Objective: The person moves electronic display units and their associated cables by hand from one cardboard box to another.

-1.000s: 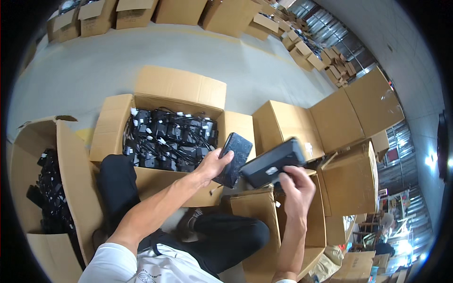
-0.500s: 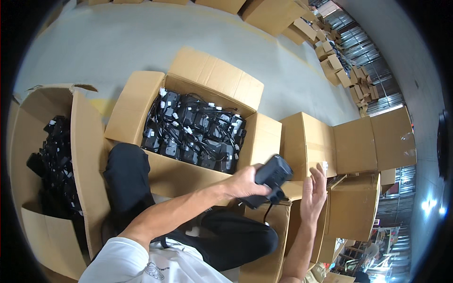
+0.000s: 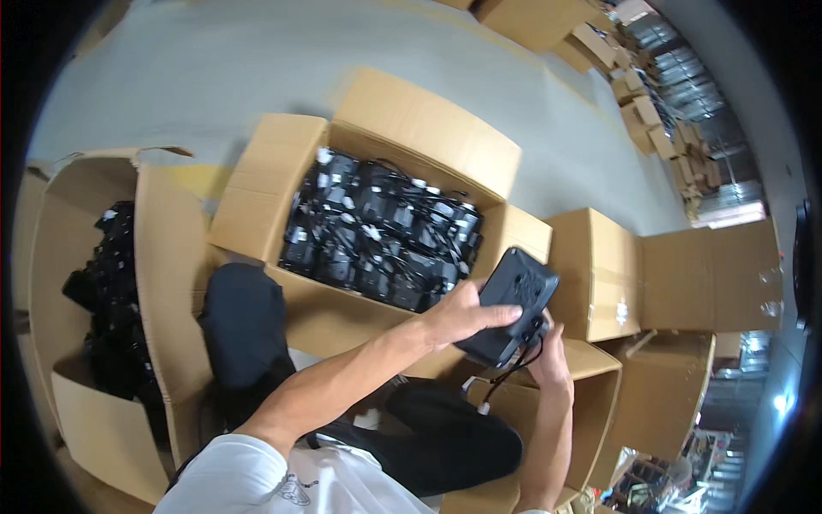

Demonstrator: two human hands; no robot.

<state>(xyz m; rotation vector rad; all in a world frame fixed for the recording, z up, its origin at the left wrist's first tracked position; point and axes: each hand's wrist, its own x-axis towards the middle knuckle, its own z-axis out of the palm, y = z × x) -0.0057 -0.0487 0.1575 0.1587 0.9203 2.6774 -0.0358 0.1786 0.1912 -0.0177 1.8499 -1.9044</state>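
Note:
My left hand (image 3: 458, 319) grips a flat black plastic device (image 3: 516, 295) by its left side, the thumb lying across its face. A thin black cable with white plugs (image 3: 484, 408) hangs from the device's lower right end. My right hand (image 3: 552, 360) is closed around that same end, beside the cable; its fingertips are partly hidden behind the device. Just beyond my hands stands an open cardboard box (image 3: 368, 321), filled with rows of similar black devices (image 3: 377, 231) with tangled cables and white plugs.
At the left, a tall open carton (image 3: 175, 300) holds a heap of black parts (image 3: 111, 300). Several cardboard boxes (image 3: 612, 274) crowd the right side, one open box (image 3: 591, 411) close by my right forearm. Grey floor (image 3: 223, 60) stretches beyond, with more cartons along the far edge.
My right hand has come in from the right, from spread fingers to a grip on the device's lower end. The device is turned, showing its broad face. The view has shifted.

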